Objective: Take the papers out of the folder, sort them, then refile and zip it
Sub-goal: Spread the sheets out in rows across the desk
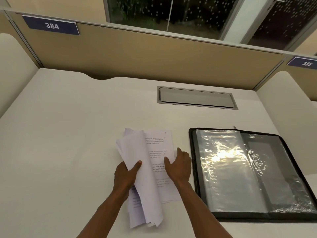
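- My left hand point(126, 175) grips a lifted, sagging sheaf point(137, 162); it could slip and fan out.
- My right hand point(178, 164) lies flat on the printed pile point(159, 152), which could skid on the worktop point(68, 126).
- The folder point(248, 174) lies open just beside it, its sleeves empty.

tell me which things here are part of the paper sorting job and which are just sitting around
Part of the job:
- stack of papers, in the left hand
- printed sheet flat on the desk, under the right hand
- open zip folder with clear sleeves

Just there:
- cable hatch in the desk
- number plates 384 and 385
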Demonstrator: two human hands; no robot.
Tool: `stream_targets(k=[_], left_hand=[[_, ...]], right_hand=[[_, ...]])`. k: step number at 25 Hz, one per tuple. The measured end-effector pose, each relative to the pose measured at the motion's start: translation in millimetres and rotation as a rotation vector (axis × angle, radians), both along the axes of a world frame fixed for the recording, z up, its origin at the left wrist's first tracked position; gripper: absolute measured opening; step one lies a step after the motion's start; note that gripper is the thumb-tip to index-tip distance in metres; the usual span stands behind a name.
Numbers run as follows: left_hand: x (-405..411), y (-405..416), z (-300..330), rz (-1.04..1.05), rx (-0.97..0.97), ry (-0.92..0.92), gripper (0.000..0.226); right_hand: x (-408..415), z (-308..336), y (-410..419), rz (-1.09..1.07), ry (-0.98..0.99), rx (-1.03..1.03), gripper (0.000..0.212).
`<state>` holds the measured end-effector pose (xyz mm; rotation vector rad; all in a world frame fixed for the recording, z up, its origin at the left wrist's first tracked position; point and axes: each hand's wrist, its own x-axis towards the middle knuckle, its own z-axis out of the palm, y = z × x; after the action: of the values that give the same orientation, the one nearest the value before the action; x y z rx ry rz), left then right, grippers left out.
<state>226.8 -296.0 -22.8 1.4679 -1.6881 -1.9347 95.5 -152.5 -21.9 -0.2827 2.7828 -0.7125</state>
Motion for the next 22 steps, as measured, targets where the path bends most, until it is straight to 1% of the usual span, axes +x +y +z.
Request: stream_targets(k=[1, 2, 4, 5, 7, 9, 10, 11, 12, 14, 15, 16, 19, 20, 22], left_hand=[[0.3, 1.4, 0.1, 0.001, -0.021, -0.002, 0.051], [0.4, 3.4, 0.7, 0.0, -0.049, -0.002, 0.054], [-1.3, 7.1, 2.9, -0.019, -0.151, -0.03, 0.063], [-2.6, 10.0, 4.0, -0.037, -0.24, -0.046, 0.067], [-4.5, 16.6, 6.6, -0.079, -0.494, -0.061, 0.067], [-7.8, 20.6, 6.6, -0.113, -0.731, -0.071, 0.064], [-9.8, 22.5, 8.6, -0.124, -0.779, -0.05, 0.062], [-11.9, 24.9, 12.2, -0.129, -0.761, -0.019, 0.061], [-15.1, 28.2, 18.9, -0.122, -0.695, 0.022, 0.064], [-22.3, 32.1, 27.3, -0.122, -0.609, 0.097, 0.078], [-25.5, 32.9, 27.1, -0.139, -0.615, 0.119, 0.08], [-27.8, 33.8, 24.2, -0.166, -0.629, 0.132, 0.076], [-36.5, 35.6, 14.9, -0.259, -0.705, 0.162, 0.046], [-38.9, 37.1, 14.3, -0.251, -0.687, 0.184, 0.041], [-42.8, 38.5, 19.3, -0.191, -0.635, 0.192, 0.04]], right_hand=[[-5.1, -4.8, 4.2, 0.035, -0.006, 0.098, 0.069], [-8.7, -7.8, 6.0, 0.065, -0.005, 0.108, 0.065], [-11.1, -8.9, 3.2, 0.022, 0.0, -0.059, 0.05], [-10.3, -8.7, 1.3, -0.02, 0.022, -0.152, 0.04], [-6.2, -6.3, -2.6, -0.069, 0.113, -0.25, 0.021], [-0.2, -3.5, -5.4, -0.042, 0.208, -0.283, 0.011], [2.9, -2.9, -6.6, -0.016, 0.25, -0.3, 0.009], [6.2, -2.4, -7.8, 0.014, 0.291, -0.323, 0.009], [9.3, -1.5, -9.1, 0.036, 0.316, -0.354, 0.009], [16.1, 1.3, -11.9, 0.078, 0.301, -0.412, 0.01], [19.5, 2.0, -12.6, 0.106, 0.281, -0.432, 0.011], [22.6, 2.1, -12.6, 0.139, 0.266, -0.457, 0.012], [30.5, -1.3, -10.8, 0.211, 0.239, -0.533, 0.02], [32.4, -2.9, -10.3, 0.234, 0.233, -0.553, 0.021], [32.9, -3.4, -9.1, 0.271, 0.213, -0.58, 0.019]])
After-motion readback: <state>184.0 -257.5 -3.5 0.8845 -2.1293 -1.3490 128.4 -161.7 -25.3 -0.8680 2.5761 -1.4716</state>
